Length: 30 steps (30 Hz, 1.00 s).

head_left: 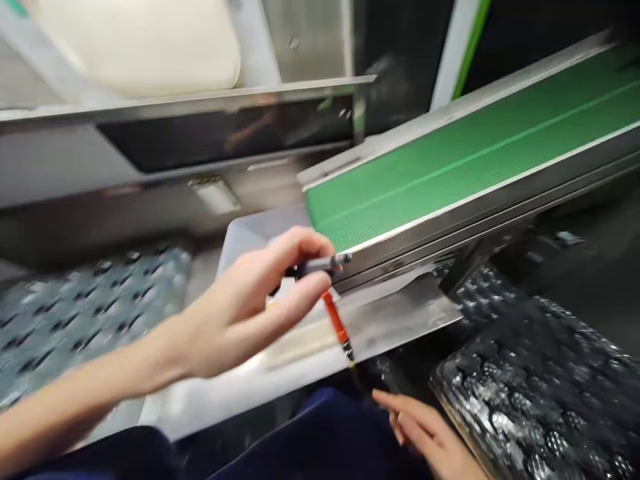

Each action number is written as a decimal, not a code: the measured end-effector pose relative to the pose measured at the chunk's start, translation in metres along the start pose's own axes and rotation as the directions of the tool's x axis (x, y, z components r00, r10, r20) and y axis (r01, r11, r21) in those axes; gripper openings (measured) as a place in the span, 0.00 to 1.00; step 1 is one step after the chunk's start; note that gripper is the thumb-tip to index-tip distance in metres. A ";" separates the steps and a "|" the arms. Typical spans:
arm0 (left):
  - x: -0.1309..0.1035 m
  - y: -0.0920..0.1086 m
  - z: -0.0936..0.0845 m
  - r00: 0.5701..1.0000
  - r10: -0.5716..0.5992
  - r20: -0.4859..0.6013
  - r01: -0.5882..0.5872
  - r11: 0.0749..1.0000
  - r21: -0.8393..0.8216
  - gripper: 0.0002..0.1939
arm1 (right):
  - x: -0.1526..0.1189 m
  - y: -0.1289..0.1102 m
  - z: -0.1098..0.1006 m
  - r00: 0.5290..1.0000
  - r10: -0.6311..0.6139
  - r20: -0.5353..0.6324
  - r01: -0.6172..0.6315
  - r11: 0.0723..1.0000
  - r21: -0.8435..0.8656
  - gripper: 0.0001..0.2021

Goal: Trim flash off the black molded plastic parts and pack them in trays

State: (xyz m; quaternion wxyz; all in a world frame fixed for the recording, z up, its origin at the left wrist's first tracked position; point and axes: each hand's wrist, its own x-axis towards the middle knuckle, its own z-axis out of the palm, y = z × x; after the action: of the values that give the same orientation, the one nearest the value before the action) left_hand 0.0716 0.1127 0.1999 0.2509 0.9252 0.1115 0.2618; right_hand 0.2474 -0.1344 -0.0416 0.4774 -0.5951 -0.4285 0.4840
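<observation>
My left hand [260,300] is at the centre, its thumb and fingers closed on a small dark grey part [320,265]. Just below those fingertips an orange tool [336,321] with a dark metal tip slants downward; what holds it up cannot be made out. At the lower right is my right hand [425,427], its fingers bent together near the dark clothing. Whatever it may hold is too small and blurred to name.
A green conveyor belt [450,157] with metal sides slopes up to the right. Clear moulded trays [90,320] lie at the left, black glossy trays [540,387] at the right. A metal ledge [400,317] lies beneath the belt; a cream bin [145,40] stands at the upper left.
</observation>
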 end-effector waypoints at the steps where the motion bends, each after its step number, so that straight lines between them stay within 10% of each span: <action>1: -0.034 0.004 0.005 0.995 -0.094 -0.031 0.092 0.994 -0.066 0.05 | 0.003 -0.010 -0.002 0.997 -0.031 0.067 0.037 0.995 -0.091 0.26; 6: -0.167 -0.002 0.073 0.724 -0.651 -0.227 0.473 0.708 -0.524 0.10 | 0.036 -0.073 -0.008 0.840 -0.434 0.324 0.538 0.743 -0.398 0.24; 10: -0.212 0.000 0.109 0.612 -0.693 -0.382 0.412 0.691 -0.595 0.12 | 0.065 -0.120 0.006 0.625 -0.595 0.505 0.770 0.365 -0.523 0.28; 16: -0.206 0.016 0.087 0.719 -0.506 -0.476 0.413 0.862 -0.294 0.08 | 0.102 -0.172 0.050 0.497 -0.641 0.584 0.772 0.020 -0.635 0.25; 30: -0.201 0.024 0.072 0.788 -0.369 -0.492 0.310 0.929 -0.200 0.11 | 0.108 -0.169 0.062 0.474 -0.648 0.596 0.799 0.033 -0.600 0.21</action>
State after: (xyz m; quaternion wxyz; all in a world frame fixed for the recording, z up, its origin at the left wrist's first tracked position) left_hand -0.0567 -0.0045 0.0731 0.3041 0.7689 0.3255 0.4587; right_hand 0.1959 0.0095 0.1016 0.2686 -0.3971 -0.8759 -0.0533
